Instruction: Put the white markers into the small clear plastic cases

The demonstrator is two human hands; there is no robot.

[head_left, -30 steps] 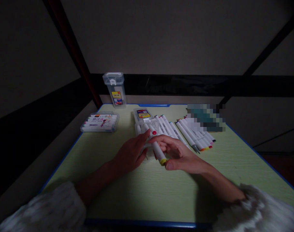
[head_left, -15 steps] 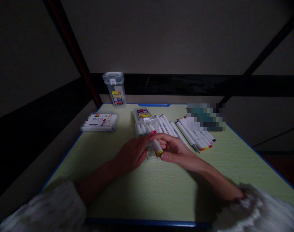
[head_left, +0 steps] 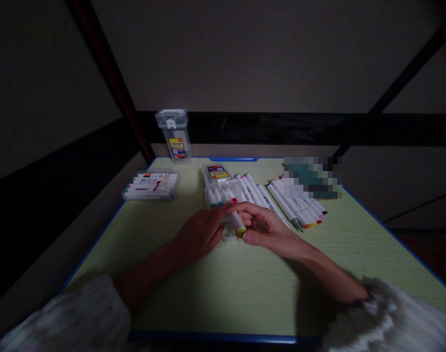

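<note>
My right hand (head_left: 270, 230) is closed on a white marker (head_left: 237, 222) with a yellow end, its thumb at that end and its index finger near the top. The marker slants over the near part of a clear plastic marker case (head_left: 228, 183), whose lid is folded back. Upright inside the case stand several white markers (head_left: 214, 195); green and red ends show. My left hand (head_left: 199, 234) is closed about the case's near left side, fingers over the top and thumb in front. Its fingertips meet my right index finger, and part of the grip is hidden.
Loose white markers (head_left: 259, 193) lie right of the case, with a second group (head_left: 296, 203) farther right. A blurred-out flat item (head_left: 312, 178) is at the back right. A tall clear case (head_left: 175, 137) stands at the back left; a flat marker box (head_left: 151, 185) lies before it.
The marker in my right hand has shifted very slightly. Both hands otherwise keep their places and their holds.
</note>
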